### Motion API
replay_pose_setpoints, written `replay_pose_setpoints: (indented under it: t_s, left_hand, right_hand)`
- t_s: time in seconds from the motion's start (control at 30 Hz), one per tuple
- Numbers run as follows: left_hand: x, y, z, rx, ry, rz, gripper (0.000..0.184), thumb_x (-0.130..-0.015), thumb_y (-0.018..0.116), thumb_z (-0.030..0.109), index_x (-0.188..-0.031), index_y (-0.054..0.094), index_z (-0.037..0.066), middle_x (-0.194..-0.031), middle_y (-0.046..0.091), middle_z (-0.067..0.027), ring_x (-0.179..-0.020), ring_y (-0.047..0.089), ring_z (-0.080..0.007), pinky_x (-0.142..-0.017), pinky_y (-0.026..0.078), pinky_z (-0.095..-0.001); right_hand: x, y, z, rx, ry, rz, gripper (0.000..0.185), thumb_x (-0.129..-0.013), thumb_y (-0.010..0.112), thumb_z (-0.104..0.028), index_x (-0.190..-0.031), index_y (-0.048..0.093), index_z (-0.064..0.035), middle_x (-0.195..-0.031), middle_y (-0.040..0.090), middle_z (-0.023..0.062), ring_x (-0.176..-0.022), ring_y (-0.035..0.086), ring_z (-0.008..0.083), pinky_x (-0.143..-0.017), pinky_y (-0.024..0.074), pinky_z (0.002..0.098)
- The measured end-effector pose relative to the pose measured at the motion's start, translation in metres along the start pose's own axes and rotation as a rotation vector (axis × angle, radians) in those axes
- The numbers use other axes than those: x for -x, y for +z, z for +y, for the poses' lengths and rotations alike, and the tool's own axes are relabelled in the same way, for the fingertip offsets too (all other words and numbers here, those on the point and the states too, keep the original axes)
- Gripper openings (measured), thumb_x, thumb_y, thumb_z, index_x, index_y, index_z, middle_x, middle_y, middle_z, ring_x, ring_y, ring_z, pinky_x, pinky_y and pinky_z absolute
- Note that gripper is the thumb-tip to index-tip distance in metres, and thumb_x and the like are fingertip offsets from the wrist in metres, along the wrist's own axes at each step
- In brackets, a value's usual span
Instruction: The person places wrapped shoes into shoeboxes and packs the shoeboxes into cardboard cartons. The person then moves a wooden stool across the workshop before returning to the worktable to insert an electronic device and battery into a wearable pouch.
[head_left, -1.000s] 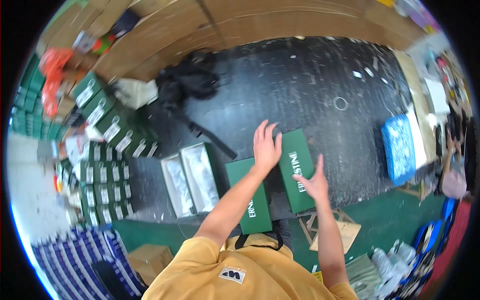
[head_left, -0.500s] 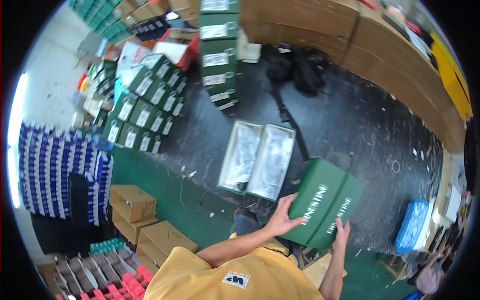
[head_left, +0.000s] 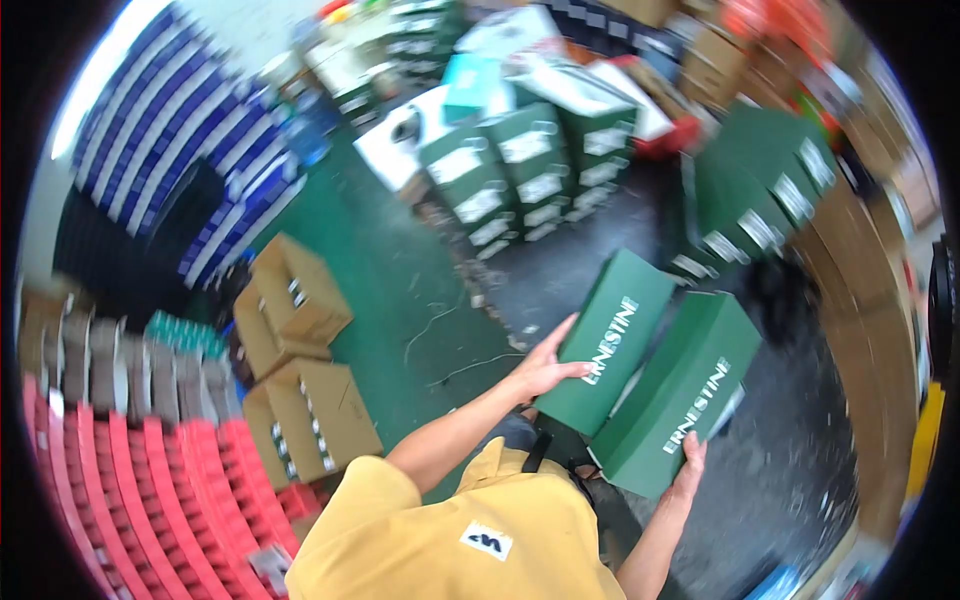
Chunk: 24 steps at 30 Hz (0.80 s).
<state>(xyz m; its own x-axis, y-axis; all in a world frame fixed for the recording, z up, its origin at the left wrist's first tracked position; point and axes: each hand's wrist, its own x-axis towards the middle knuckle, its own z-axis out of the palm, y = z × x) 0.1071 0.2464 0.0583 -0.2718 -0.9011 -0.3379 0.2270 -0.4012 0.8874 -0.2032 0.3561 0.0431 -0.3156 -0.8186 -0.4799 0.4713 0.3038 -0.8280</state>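
head: hands [head_left: 618,410] hold green boxes [head_left: 648,375]

We look from a single camera on the person's head, facing forward and steeply down. The yellow shirt [head_left: 470,535] is nearest us, at six o'clock. The left hand [head_left: 548,368], right hand [head_left: 688,468] and two held green boxes [head_left: 615,340] sit close, toward four; the striped stacks [head_left: 165,150] lie farther off, at ten.

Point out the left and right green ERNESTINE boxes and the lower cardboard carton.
Left green box [head_left: 606,345]: head view, lettered face.
Right green box [head_left: 682,390]: head view, lettered face.
Lower cardboard carton [head_left: 350,402]: head view, outer wall.
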Motion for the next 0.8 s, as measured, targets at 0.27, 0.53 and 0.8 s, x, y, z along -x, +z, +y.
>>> replay_pose_setpoints:
  t_s: [0.27, 0.53, 0.8]
  left_hand:
    - [0.026, -0.045, -0.048, -0.105, 0.200, 0.165, 0.086, -0.093, 0.070, 0.032, -0.159, 0.022, 0.006, -0.154, 0.041, -0.0240, -0.142, 0.039, -0.0307, -0.118, 0.030, -0.0384]
    - [0.100, -0.029, -0.080, -0.159, 0.028, 0.421, 0.086, -0.089, 0.069, 0.044, -0.158, 0.029, 0.011, -0.146, 0.049, -0.0271, -0.136, 0.046, -0.0370, -0.114, 0.034, -0.0439]
    - [0.174, -0.012, -0.130, 0.048, 0.172, 0.691, 0.097, -0.084, 0.070, 0.056, -0.162, 0.023, 0.021, -0.140, 0.046, -0.0250, -0.130, 0.045, -0.0377, -0.113, 0.032, -0.0469]
  right_hand:
    - [0.002, 0.130, 0.000, 0.198, 0.203, -0.281, 0.070, -0.097, 0.063, -0.040, -0.153, 0.036, -0.0081, -0.144, 0.049, 0.0121, -0.127, 0.052, 0.0275, -0.103, 0.0466, 0.0412]
    - [0.013, 0.130, 0.002, 0.367, 0.410, -0.444, 0.075, -0.096, 0.063, -0.049, -0.150, 0.039, -0.0033, -0.142, 0.052, 0.0135, -0.124, 0.053, 0.0288, -0.104, 0.0452, 0.0410]
    - [0.006, 0.133, 0.023, 0.540, 0.493, -0.744, 0.069, -0.097, 0.060, -0.051, -0.145, 0.046, -0.0018, -0.137, 0.056, 0.0126, -0.121, 0.055, 0.0276, -0.101, 0.0456, 0.0406]
